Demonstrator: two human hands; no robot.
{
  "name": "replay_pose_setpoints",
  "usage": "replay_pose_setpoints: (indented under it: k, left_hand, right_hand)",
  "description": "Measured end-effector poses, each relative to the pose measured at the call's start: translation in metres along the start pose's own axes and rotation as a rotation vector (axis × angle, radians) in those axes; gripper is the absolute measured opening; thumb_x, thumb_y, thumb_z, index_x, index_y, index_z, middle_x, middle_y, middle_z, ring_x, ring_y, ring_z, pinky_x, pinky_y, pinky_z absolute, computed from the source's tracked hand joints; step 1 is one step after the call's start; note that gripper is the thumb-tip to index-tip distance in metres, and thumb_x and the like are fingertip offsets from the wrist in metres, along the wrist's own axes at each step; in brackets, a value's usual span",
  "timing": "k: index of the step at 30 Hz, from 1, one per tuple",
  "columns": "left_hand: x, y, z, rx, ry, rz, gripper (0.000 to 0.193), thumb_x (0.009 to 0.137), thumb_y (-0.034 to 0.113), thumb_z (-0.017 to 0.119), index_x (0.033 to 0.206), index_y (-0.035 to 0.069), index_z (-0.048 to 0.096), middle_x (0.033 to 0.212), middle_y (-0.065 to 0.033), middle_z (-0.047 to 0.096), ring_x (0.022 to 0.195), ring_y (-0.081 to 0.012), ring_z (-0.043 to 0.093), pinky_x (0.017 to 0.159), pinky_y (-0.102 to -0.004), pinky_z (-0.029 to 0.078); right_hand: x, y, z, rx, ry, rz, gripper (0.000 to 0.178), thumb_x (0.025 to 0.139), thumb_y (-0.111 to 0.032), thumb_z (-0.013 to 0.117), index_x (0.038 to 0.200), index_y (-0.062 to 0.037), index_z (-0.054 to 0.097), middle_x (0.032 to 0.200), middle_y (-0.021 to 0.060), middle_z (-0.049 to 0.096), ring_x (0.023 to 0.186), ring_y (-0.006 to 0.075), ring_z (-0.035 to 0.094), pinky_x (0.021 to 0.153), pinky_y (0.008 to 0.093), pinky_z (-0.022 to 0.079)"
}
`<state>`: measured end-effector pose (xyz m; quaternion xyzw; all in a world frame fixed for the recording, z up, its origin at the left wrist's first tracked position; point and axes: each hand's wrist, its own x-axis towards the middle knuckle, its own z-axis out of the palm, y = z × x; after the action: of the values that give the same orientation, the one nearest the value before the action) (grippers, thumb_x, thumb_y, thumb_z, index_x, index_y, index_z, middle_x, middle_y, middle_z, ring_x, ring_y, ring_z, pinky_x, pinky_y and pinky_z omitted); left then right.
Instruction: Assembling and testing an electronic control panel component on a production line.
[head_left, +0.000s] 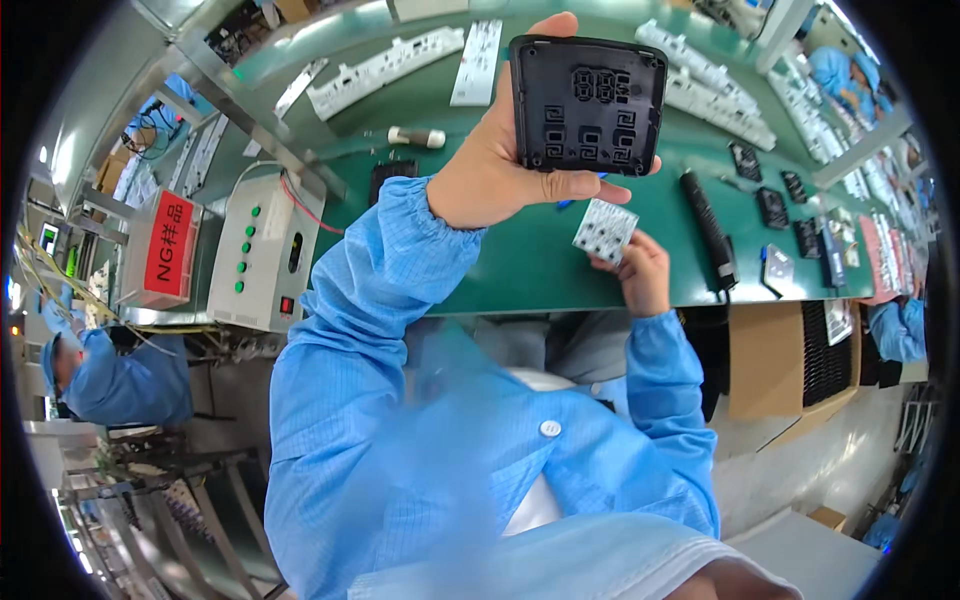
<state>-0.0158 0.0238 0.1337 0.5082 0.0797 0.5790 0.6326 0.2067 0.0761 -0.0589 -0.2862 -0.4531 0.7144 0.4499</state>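
My left hand point(485, 180) grips a square black plastic housing point(590, 125), raised over the table. Its inner face shows, with digit-shaped cutouts and small raised outlines. Lower and to the right, my right hand point(648, 275) holds a small whitish circuit board point(604, 232) by its lower right corner. Dark round parts dot the board. The two pieces are apart. Behind my left wrist, a dark flat part point(390, 178) lies partly covered by the sleeve. A blue item below the housing is mostly hidden.
A black electric screwdriver point(708, 228) lies right of my right hand, with several black housings point(772, 207) beyond. White strips point(385, 75) line the green table's far side. At left stand a control box point(240, 270) and a red-labelled bin point(165, 245). A cardboard box point(765, 365) sits lower right.
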Motion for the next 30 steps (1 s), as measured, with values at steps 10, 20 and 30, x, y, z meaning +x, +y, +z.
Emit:
replay_pose_setpoints:
  k: [10, 20, 30]
  left_hand:
    - [0.063, 0.055, 0.032, 0.451, -0.360, 0.324, 0.071, 0.085, -0.005, 0.059, 0.143, 0.021, 0.028, 0.142, -0.0162, 0.039, 0.122, -0.0463, 0.045, 0.087, -0.0522, 0.055]
    - [0.076, 0.090, 0.096, 0.466, -0.304, 0.322, 0.107, 0.078, -0.019, 0.058, 0.149, 0.031, -0.004, 0.144, -0.0053, 0.033, 0.121, -0.0223, 0.049, 0.090, -0.0420, 0.053]
    - [0.080, 0.094, 0.108, 0.516, -0.351, 0.337, 0.104, 0.080, -0.018, 0.058, 0.149, 0.030, -0.003, 0.145, -0.0055, 0.033, 0.121, -0.0230, 0.049, 0.089, -0.0428, 0.054]
  right_hand:
    - [-0.001, -0.002, 0.007, 0.048, 0.007, -0.029, 0.039, 0.081, 0.001, 0.041, 0.116, 0.0156, 0.051, 0.104, 0.0230, 0.064, 0.087, 0.0314, 0.068, 0.074, 0.0373, 0.059]
    - [-0.002, -0.002, 0.003, 0.072, -0.031, -0.035, 0.034, 0.084, 0.001, 0.040, 0.112, 0.0146, 0.054, 0.103, 0.0231, 0.065, 0.087, 0.0314, 0.068, 0.075, 0.0379, 0.058]
    - [-0.003, -0.003, 0.002, 0.089, -0.059, -0.032, 0.034, 0.084, 0.002, 0.039, 0.113, 0.0143, 0.054, 0.102, 0.0220, 0.065, 0.086, 0.0305, 0.068, 0.073, 0.0359, 0.058]
